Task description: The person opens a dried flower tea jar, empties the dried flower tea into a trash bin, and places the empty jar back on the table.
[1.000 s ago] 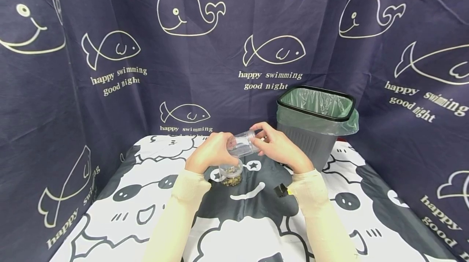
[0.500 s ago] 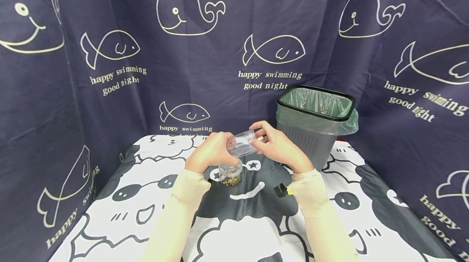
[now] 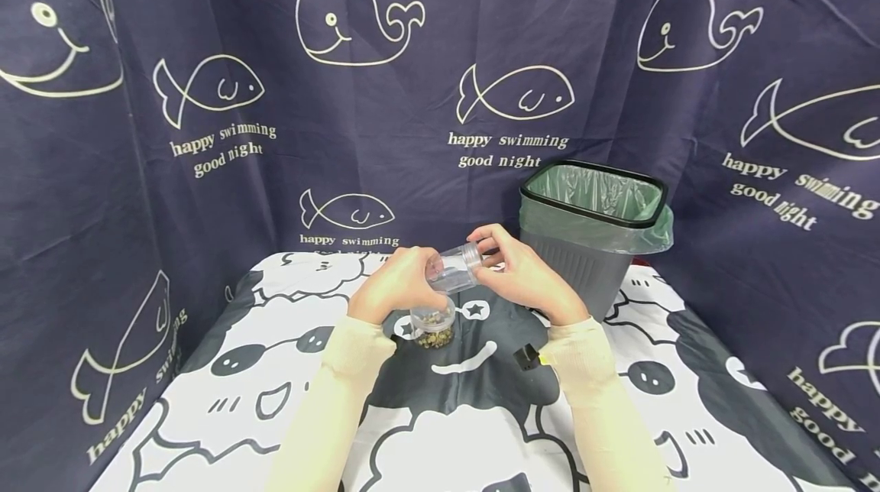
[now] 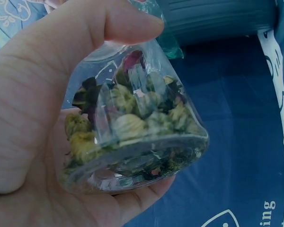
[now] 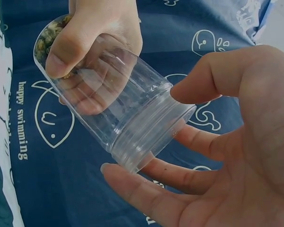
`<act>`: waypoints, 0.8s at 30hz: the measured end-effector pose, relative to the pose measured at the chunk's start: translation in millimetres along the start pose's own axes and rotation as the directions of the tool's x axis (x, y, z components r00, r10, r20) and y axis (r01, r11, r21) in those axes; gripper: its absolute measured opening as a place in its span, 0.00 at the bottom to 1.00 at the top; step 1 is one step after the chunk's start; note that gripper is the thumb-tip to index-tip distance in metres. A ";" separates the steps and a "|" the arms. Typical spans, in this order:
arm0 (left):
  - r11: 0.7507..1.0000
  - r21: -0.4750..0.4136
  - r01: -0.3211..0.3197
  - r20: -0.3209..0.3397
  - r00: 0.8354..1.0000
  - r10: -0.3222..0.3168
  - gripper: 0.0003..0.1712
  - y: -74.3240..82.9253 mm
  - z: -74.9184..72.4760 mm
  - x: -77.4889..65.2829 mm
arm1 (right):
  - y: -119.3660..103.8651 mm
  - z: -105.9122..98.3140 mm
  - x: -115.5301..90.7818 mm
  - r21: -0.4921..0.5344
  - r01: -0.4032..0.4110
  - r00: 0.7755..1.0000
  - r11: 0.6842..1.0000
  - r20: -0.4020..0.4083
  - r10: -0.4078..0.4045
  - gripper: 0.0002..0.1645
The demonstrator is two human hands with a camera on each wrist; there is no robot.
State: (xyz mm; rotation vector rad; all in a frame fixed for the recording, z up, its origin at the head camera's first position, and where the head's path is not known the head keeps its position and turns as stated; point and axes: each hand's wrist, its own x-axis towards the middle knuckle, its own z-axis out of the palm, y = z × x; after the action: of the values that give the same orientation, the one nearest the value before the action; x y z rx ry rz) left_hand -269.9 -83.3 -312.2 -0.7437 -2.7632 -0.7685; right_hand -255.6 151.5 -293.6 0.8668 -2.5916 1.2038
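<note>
My left hand (image 3: 399, 286) grips a clear plastic jar (image 3: 454, 269) round its body and holds it tilted above the table. Dried flower buds and dark red petals (image 4: 132, 118) lie at its base end, seen through the wall in the left wrist view. At the other end is a clear, ringed screw lid (image 5: 154, 130). My right hand (image 3: 519, 278) has its thumb and fingers curled round that lid, the thumb at its upper edge. Below the left hand, a second clear jar (image 3: 435, 326) stands on the table, with dried yellowish flowers inside.
A grey bin (image 3: 584, 263) with a green liner stands at the back right, beyond the right hand. The table wears a black and white cartoon cloth (image 3: 275, 370). Dark blue printed curtains (image 3: 385, 125) enclose the back and sides. A small black block (image 3: 527, 357) shows at the right sleeve.
The right fingers have shifted slightly round the lid and spread a little. The left hand, its jar and the standing jar stay in place.
</note>
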 end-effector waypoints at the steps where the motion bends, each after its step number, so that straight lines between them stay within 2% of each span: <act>1: 1.000 -0.002 0.000 0.000 1.000 0.000 0.25 -0.1 0.2 0.2 | 0.4 -0.2 0.0 0.005 0.005 1.000 1.000 0.002 -0.005 0.28; 24: 1.000 -0.002 -0.003 -0.002 1.000 0.003 0.25 -1.6 0.3 0.3 | 6.3 -0.2 2.0 0.118 0.120 0.992 0.986 0.025 -0.124 0.32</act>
State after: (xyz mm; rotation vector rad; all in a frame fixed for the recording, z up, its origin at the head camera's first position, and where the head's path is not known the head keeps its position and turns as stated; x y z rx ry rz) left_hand -270.9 -84.2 -313.1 -0.7474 -2.7592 -0.7714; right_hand -260.8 153.9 -296.9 1.0596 -2.4725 1.3273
